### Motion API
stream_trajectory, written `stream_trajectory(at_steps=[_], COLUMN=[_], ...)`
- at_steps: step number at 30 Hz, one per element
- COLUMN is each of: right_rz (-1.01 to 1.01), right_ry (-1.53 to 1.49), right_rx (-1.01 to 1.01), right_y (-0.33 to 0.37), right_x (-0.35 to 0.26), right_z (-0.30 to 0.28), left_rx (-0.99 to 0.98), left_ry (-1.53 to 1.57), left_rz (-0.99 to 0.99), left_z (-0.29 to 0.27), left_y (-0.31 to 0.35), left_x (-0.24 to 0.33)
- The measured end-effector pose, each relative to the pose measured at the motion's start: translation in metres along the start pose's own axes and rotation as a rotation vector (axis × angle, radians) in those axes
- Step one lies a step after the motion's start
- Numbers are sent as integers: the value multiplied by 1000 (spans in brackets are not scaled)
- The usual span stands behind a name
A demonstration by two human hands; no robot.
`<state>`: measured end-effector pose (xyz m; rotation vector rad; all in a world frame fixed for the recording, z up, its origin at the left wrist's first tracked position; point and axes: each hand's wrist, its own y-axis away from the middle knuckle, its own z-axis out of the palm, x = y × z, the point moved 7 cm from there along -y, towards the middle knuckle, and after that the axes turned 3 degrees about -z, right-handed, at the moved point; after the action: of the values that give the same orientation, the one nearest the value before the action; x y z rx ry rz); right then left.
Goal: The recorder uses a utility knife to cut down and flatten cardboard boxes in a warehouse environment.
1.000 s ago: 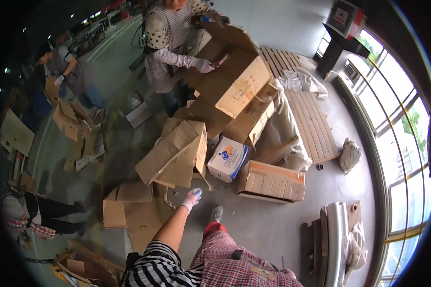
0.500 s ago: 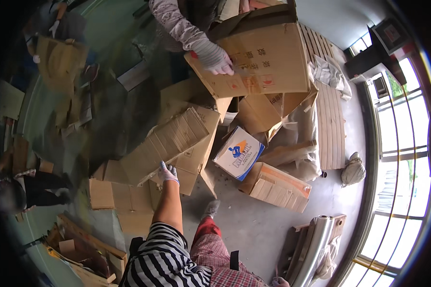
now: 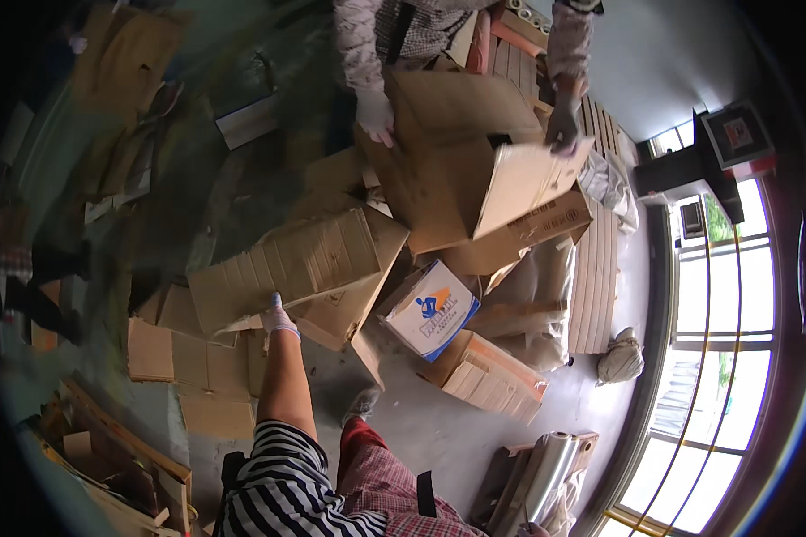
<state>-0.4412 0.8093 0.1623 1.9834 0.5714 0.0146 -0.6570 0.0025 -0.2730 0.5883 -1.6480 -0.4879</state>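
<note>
My left hand (image 3: pixel 280 319), in a pale glove, is stretched forward and grips the near edge of a creased brown cardboard sheet (image 3: pixel 291 261). One finger lies over the sheet and the others are mostly hidden. The sheet rests tilted across a larger opened cardboard box (image 3: pixel 345 309). At the lower edge my right hand (image 3: pixel 532 530) is only partly in view, closed around a thin thing I cannot make out. Opposite me, a person's gloved hands (image 3: pixel 376 116) hold a big opened cardboard box (image 3: pixel 443 134) with its flaps spread.
A white and blue carton (image 3: pixel 432 309) and a brown carton (image 3: pixel 493 376) stand on the floor to the right. Flattened cardboard (image 3: pixel 210 367) lies at left, near a wooden crate (image 3: pixel 125 456). A plastic film roll (image 3: pixel 546 479) lies at lower right, below the windows. A wooden pallet (image 3: pixel 597 277) stands farther off.
The other person's box has turned and tipped, now showing its open inside, with both their hands on it. My left hand has closed on the sheet's edge, and the sheet has shifted slightly left.
</note>
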Motion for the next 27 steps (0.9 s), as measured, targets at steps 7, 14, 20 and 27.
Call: stream_trajectory(at_steps=[7, 14, 20, 27], right_rz=[16, -4, -2, -232], right_ry=[129, 298, 399, 753], right_rx=[16, 33, -154, -118], right_y=[-5, -29, -121, -62], right_x=[-26, -54, -33, -125], right_z=[-13, -25, -40, 17], left_rx=[-28, -91, -507, -350], left_ry=[19, 49, 645, 222], left_rz=[69, -66, -23, -268], left_z=[2, -41, -287, -301], left_y=[2, 3, -104, -13], left_x=[27, 16, 82, 26])
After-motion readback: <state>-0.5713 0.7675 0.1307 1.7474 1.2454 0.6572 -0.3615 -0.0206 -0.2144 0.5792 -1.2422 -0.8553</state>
